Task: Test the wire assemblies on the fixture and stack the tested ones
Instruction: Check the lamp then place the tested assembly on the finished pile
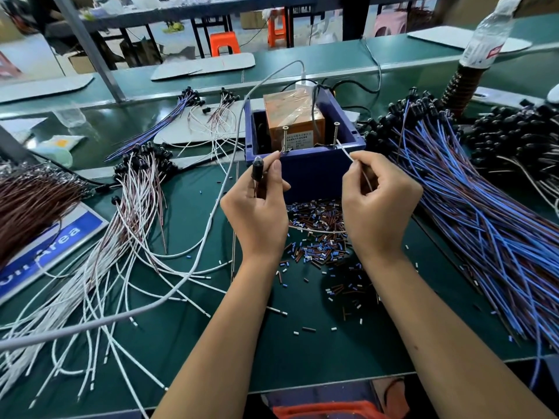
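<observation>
Two hands (257, 204) (378, 204), one wire assembly (257, 167), two fixture screws (284, 137) (335, 133).

1. Clear plastic water bottle (487, 37), tilted, top right, red label.
2. 2 orange stools (224, 43) on the floor beyond the table (193, 343).
3. Blue-and-white sign (51, 246), lying flat, left edge.
4. Flat white cardboard sheet (205, 66) on the far green belt.

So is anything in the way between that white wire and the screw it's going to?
Nothing visible is. The right hand holds the white wire with its tip right by the right screw on the blue box; whether they touch, I can't tell.
</observation>
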The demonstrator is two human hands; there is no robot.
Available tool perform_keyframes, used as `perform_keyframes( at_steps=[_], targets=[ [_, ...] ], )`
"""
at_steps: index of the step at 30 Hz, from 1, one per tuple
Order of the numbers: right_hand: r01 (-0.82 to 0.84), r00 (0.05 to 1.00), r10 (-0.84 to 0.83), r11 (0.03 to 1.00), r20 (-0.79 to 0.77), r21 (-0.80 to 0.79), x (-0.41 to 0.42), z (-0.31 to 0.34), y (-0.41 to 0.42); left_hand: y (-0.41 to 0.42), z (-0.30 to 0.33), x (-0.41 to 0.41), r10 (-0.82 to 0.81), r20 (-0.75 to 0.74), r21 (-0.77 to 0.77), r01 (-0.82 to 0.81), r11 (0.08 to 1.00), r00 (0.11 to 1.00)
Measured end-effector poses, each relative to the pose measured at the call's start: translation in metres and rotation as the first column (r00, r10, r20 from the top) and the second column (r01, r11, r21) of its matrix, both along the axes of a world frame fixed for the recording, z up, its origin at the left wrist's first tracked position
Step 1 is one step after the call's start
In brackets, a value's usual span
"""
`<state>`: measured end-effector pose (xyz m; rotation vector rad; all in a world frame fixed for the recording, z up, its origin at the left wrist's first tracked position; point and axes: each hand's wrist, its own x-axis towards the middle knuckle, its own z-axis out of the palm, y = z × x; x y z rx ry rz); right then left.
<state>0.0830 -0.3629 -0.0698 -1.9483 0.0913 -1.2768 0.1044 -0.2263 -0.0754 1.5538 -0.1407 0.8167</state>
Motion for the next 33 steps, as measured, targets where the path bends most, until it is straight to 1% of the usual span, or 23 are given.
perform_keyframes(
  at_steps=[14,19,22,26,28,33],
  targets=[
    [-0.041,0.998,0.042,0.999,-0.049,0.027,-0.002,0.003,0.004,0.003,0.002,0.005,-0.052,-0.019,-0.047,0.051,0.998,0.998],
    [0.020,0.999,-0.018,0.998,-0.049,0.053,0.001,0.011,-0.002,0.004,0.006,0.007,-0.057,-0.017,-0.058,0.056,0.997,0.998],
    [0.077,0.996,-0.077,0.997,-0.041,0.008,0.010,0.025,-0.009,0.001,0.007,0.007,-0.057,-0.028,-0.065,0.055,0.996,0.998],
    [0.088,0.995,-0.091,0.994,-0.042,-0.063,0.017,0.028,-0.008,-0.001,0.007,0.004,-0.051,-0.039,-0.056,0.049,0.997,0.998],
    [0.070,0.996,-0.074,0.995,-0.047,-0.070,0.015,0.023,-0.003,0.000,0.007,0.005,-0.040,-0.040,-0.049,0.038,0.998,0.998],
    [0.002,0.999,-0.003,1.000,-0.041,-0.025,0.014,0.017,0.003,0.000,0.006,0.006,-0.061,-0.036,-0.051,0.060,0.997,0.997]
  ],
)
